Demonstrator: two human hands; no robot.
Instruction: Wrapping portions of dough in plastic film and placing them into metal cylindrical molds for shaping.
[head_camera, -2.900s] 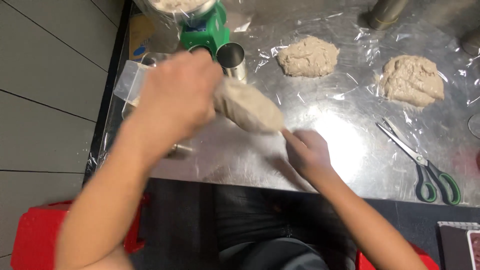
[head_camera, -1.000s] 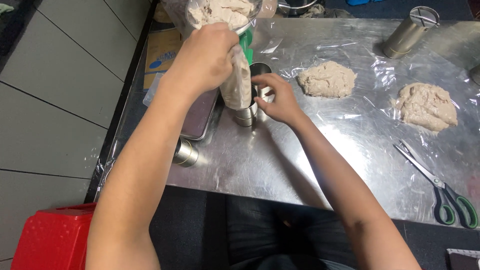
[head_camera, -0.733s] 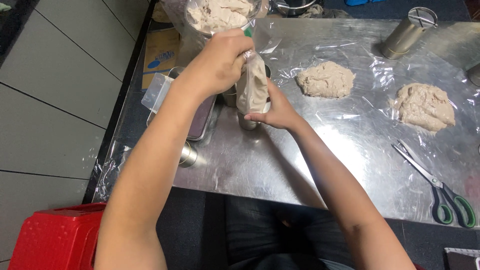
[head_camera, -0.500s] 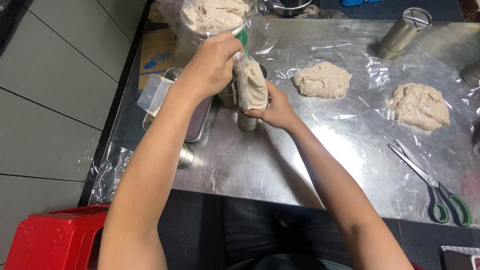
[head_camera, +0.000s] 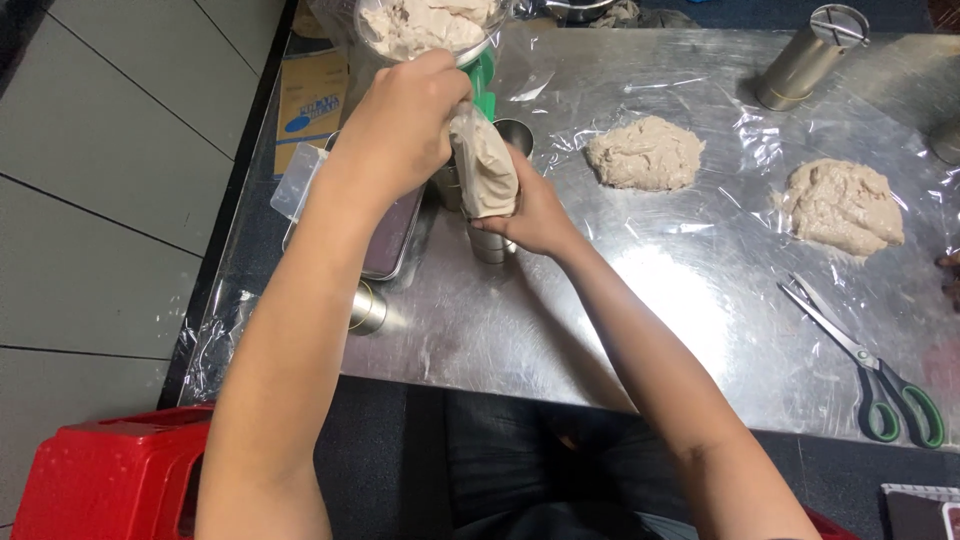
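Note:
My left hand (head_camera: 405, 130) grips the twisted top of a clear plastic bag of beige paste (head_camera: 484, 170), which hangs with its tip pointing down. The bag's lower end rests against my right hand (head_camera: 530, 205), whose fingers are wrapped around a small metal cylinder mould (head_camera: 487, 243) standing on the steel table (head_camera: 560, 320). A second metal cylinder (head_camera: 514, 135) stands just behind the bag.
Two mounds of beige paste (head_camera: 645, 153) (head_camera: 843, 205) lie on plastic film. Green-handled scissors (head_camera: 868, 370) lie at the right. A metal tray (head_camera: 385, 255), a lying cylinder (head_camera: 366, 307), a bowl of paste (head_camera: 420, 25), a tall metal cylinder (head_camera: 808, 57) and a red stool (head_camera: 100, 475) surround.
The paste bag went from lying sideways over the table's middle to hanging upright at the left. My right hand moved to the small cylinder and closed around it.

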